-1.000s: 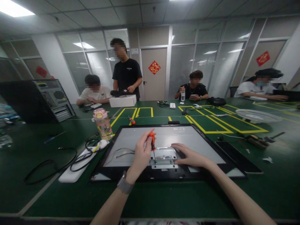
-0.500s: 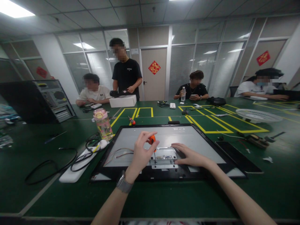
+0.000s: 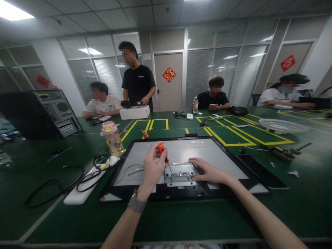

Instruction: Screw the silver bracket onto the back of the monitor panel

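A flat display panel (image 3: 135, 155) with a black frame lies back-side up on the green table in front of me. My left hand (image 3: 153, 164) is closed around the orange handle of a screwdriver (image 3: 162, 150). The tool leans, its shaft pointing down at the left part of a metal bracket (image 3: 181, 179) near the panel's front edge. Whether its tip sits in a screw is too small to tell. My right hand (image 3: 207, 171) rests at the bracket's right side, fingers stretched out and holding it steady against the panel.
Left of the panel are a white power strip (image 3: 77, 194) with black cables and a pink-lidded bottle (image 3: 113, 140). A dark phone-like slab (image 3: 261, 173) lies to the right. Behind the panel is another screwdriver (image 3: 145, 134). A computer case (image 3: 52, 112) stands far left. Several people are across the table.
The screwdriver has tipped so its handle leans further left, and my left hand has shifted slightly left with it. My right hand stays at the bracket.
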`<action>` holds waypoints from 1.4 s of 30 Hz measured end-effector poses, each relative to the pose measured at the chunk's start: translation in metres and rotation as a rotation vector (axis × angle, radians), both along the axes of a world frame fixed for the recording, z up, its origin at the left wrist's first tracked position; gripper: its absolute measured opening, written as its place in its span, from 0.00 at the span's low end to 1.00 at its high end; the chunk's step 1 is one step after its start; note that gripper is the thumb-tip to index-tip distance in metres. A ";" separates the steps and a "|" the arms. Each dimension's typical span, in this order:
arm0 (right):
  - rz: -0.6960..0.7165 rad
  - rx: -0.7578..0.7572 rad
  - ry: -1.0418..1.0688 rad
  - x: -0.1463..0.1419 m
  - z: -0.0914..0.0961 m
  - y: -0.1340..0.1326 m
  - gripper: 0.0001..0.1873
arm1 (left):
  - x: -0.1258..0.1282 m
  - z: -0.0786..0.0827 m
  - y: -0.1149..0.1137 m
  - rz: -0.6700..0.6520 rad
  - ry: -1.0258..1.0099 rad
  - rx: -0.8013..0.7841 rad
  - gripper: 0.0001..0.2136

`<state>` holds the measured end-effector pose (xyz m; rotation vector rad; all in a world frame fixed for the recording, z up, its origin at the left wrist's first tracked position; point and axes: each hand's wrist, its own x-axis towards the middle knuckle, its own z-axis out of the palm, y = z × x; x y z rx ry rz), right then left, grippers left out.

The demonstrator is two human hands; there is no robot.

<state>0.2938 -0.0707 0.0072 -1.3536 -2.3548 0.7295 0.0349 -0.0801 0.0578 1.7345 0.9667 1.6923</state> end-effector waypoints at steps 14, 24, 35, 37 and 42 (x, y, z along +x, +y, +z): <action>0.006 0.018 0.009 0.000 -0.003 0.002 0.44 | 0.034 -0.022 -0.001 -0.071 -0.309 -0.203 0.16; -0.002 0.023 0.009 -0.001 -0.004 0.003 0.44 | 0.038 -0.031 -0.001 -0.094 -0.266 -0.172 0.15; 0.010 0.059 0.019 0.000 -0.003 0.002 0.43 | 0.039 -0.033 -0.002 -0.074 -0.235 -0.110 0.14; 0.010 0.076 0.017 0.000 -0.002 0.002 0.42 | 0.039 -0.033 -0.002 -0.073 -0.230 -0.107 0.14; 0.009 0.127 0.017 -0.001 -0.001 0.002 0.39 | 0.041 -0.034 -0.005 -0.089 -0.205 -0.103 0.14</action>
